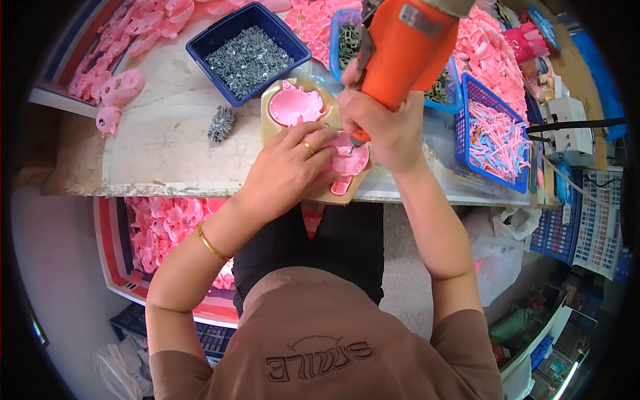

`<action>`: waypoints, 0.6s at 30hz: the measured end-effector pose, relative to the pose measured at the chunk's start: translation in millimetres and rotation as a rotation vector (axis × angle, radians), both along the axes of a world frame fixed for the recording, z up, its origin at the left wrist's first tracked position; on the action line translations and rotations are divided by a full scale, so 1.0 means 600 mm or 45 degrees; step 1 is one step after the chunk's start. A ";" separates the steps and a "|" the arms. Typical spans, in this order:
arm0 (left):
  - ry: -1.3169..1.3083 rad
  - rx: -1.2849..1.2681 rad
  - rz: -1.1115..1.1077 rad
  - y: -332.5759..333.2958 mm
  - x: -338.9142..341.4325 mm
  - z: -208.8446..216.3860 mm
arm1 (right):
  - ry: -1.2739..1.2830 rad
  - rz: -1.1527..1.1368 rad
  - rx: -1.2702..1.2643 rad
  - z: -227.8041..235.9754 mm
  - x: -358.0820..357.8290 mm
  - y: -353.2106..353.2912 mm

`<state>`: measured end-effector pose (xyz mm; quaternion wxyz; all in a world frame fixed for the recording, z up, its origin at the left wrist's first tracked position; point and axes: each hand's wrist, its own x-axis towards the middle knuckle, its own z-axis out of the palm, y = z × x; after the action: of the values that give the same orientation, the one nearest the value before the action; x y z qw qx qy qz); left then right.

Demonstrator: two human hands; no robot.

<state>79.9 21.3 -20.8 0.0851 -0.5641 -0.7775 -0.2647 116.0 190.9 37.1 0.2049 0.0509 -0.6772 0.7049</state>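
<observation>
My right hand [383, 127] grips an orange power screwdriver [408, 57], its tip angled down onto a pink plastic part [357, 160]. This part lies in a beige jig [265, 123] at the table's front edge. Over the left side of the same part rests my left hand [287, 170], fingers bent and close together, holding it down; the thumb and fingertips are partly hidden. Another pink plastic shell [295, 103], rounded and hollow, sits in the jig's far recess. Whether a screw is under the tip is too small to tell.
A dark blue tray of small screws [250, 63] stands behind the jig, with a screw-covered clump [221, 125] nearby. To the right is a blue basket of pink and blue sticks [497, 143]. Pink parts [490, 57] are heaped behind; more fill a bin [167, 227] below.
</observation>
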 end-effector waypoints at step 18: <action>-0.054 -0.046 0.230 -0.031 0.040 -0.012 | 0.173 -0.416 0.970 0.264 0.018 0.043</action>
<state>103.7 2.6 -28.3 0.0821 -0.4875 -0.8314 -0.2537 126.9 216.8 195.5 0.3248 0.0614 -0.8735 0.3574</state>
